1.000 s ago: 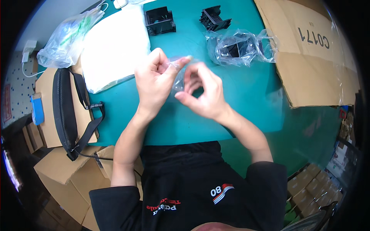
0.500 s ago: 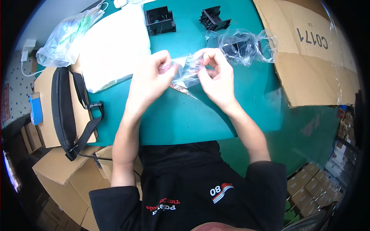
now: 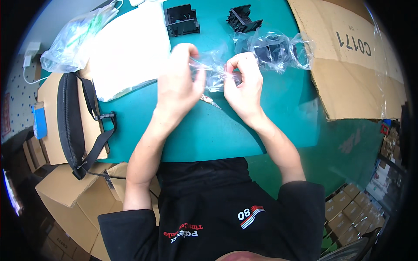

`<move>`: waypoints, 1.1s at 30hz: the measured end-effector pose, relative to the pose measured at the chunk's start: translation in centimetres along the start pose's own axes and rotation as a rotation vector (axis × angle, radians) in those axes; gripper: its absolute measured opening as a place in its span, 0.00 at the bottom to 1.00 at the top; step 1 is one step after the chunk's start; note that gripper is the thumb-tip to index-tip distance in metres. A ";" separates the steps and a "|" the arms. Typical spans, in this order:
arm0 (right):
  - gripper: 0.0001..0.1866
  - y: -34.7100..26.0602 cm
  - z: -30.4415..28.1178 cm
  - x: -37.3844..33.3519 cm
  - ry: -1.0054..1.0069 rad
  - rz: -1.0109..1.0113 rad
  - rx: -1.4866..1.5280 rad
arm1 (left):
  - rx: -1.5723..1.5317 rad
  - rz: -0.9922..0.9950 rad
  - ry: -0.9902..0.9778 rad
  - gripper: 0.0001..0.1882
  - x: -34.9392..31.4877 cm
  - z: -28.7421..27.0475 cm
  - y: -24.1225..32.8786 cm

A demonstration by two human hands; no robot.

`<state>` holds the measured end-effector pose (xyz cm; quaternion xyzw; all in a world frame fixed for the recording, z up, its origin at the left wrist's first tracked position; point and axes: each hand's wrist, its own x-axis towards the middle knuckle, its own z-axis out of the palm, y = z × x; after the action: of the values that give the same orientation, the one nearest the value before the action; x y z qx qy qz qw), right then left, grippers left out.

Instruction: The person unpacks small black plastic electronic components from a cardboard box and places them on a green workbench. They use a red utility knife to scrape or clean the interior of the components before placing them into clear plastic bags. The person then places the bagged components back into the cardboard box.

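A clear plastic bag is stretched between my hands above the green table. My right hand pinches its right side between thumb and fingers. At the bag's left side is my left hand, with the thumb apart from the fingers and film showing in the gap. Below the bag, a small clear packet with brownish contents lies partly hidden on the table. Beyond my hands stand two black plastic housings, a boxy one and a smaller open-framed one. Another black part sits inside a crumpled clear bag.
A large white bag lies at left on the green table, near a translucent bag. A black strap bag rests on cardboard. At right is a cardboard box; an open carton stands low at left.
My left hand has moved slightly up, and its thumb and fingers have spread from their pinch. The film between my hands has shifted and opened out. My right hand stays nearly in place.
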<state>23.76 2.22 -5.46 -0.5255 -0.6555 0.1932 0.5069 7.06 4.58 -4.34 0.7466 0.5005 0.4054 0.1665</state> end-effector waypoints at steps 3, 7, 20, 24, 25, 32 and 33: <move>0.10 -0.1 0.2 -0.2 -0.042 0.003 -0.030 | -0.066 -0.094 -0.095 0.14 -0.9 0.4 0.8; 0.09 0.8 -0.3 0.1 -0.052 0.115 -0.072 | 0.094 0.055 0.021 0.12 -0.1 0.0 -0.5; 0.20 0.0 -0.4 0.6 -0.202 0.154 0.153 | 0.109 0.155 -0.134 0.30 4.7 -4.6 -3.8; 0.18 0.3 -0.3 0.6 -0.260 0.304 0.094 | 0.728 0.308 0.081 0.30 5.2 -1.2 -5.6; 0.17 0.5 -0.3 0.5 -0.261 0.313 0.096 | 0.731 0.266 0.081 0.28 5.2 -0.4 -6.3; 0.14 0.5 -0.2 0.6 -0.265 0.350 0.082 | 0.618 0.216 0.080 0.19 5.2 0.9 -6.9; 0.15 0.6 -0.3 0.6 -0.273 0.384 0.110 | 0.611 0.247 0.078 0.18 5.2 0.8 -6.9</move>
<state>24.32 2.92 -5.51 -0.5811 -0.5945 0.3904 0.3955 4.38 12.39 -7.03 0.8009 0.5108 0.2820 -0.1347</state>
